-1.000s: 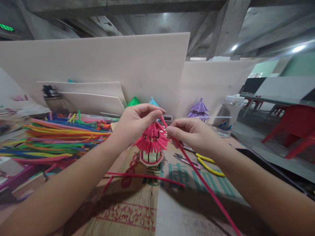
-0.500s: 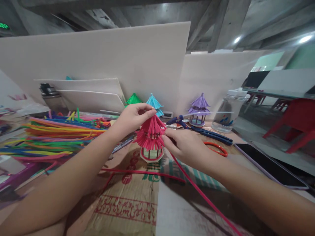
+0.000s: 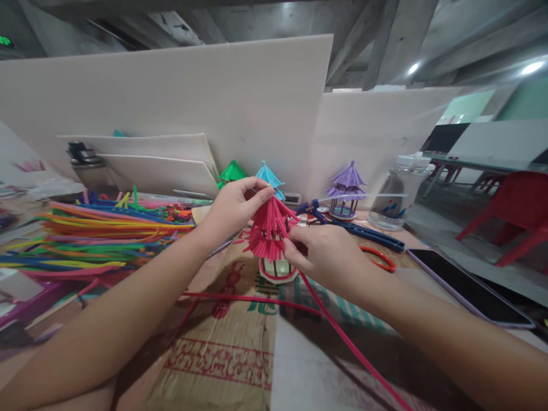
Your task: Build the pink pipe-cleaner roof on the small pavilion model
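Observation:
A small red pavilion model (image 3: pixel 270 235) with two fringed roof tiers and an octagonal base hangs tilted above the cardboard. My left hand (image 3: pixel 242 205) pinches the tip of its roof between thumb and fingers. At the roof's right edge, my right hand (image 3: pixel 319 248) is closed on a long red pipe cleaner (image 3: pixel 338 331), whose free length trails down toward the lower right. Another red pipe cleaner (image 3: pixel 252 298) lies across the cardboard below the model. The right fingertips partly hide the pavilion's right side.
Bundles of colored pipe cleaners (image 3: pixel 107 228) lie at left. Behind stand green (image 3: pixel 232 171), blue (image 3: pixel 268 176) and purple (image 3: pixel 346 191) pavilions. A glue gun (image 3: pixel 312 210), orange-handled scissors (image 3: pixel 381 265), a phone (image 3: pixel 466 288) and a clear bottle (image 3: pixel 396 194) are on the right.
The pavilion's lower part has swung to the right, tilting the model. My left hand has shifted slightly right with the roof tip, and the right hand keeps its grip.

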{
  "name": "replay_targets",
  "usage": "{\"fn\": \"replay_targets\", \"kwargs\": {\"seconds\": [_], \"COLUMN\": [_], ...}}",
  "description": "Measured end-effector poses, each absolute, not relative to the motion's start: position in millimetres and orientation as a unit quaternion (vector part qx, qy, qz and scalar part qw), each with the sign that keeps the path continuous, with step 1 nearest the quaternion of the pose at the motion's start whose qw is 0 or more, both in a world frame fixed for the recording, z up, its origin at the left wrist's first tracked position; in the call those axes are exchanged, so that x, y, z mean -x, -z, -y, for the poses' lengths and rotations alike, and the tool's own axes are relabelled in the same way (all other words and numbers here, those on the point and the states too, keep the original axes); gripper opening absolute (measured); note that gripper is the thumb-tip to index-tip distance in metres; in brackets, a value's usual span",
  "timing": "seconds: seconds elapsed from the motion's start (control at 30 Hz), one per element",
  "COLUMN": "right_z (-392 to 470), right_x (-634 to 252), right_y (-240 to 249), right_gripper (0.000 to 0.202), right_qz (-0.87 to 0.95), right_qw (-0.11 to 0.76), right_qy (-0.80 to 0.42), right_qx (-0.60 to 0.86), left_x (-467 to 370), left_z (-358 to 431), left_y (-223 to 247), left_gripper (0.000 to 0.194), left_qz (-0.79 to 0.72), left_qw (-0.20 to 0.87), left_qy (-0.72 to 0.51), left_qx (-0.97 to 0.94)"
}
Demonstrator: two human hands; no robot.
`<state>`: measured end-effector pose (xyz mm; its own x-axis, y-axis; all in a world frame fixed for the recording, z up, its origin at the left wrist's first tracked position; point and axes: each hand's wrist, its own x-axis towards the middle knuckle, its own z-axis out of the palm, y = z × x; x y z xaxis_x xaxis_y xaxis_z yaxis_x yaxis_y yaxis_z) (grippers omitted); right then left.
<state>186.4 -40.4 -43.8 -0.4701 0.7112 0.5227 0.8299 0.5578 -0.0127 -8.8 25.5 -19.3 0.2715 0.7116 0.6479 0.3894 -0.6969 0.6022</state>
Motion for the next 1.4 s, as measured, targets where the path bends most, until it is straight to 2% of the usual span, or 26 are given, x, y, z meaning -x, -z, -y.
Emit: {"fn": "replay_targets", "kwargs": {"seconds": [0.57,1.0,1.17,1.4], "right_z": [33,30,31,32], "right_x": [-181,-179,-179,-181], "right_y": [51,53,55,52], "right_gripper": [0.034,0.035,0.035,0.04], "right_qz": [0.832,0.824,0.829,0.826], "right_qw": [0.281,0.326,0.325,0.282], "right_qy": [0.071,-0.069,0.0,0.093], "right_qx": [0.473,0.459,0.456,0.479], "left_x": [5,5,5,5], "left_z": [-19,-18,-17,-16], "left_y": [19,19,18,18], "left_gripper": [0.031,0.031,0.03,0.029], "left_qz": [-0.348,-0.35,-0.349,-0.344], "left_qw": [0.14,0.123,0.124,0.122], "left_qy": [-0.479,-0.474,-0.474,-0.473], "left_qx": [-0.793,-0.799,-0.799,-0.802]}}
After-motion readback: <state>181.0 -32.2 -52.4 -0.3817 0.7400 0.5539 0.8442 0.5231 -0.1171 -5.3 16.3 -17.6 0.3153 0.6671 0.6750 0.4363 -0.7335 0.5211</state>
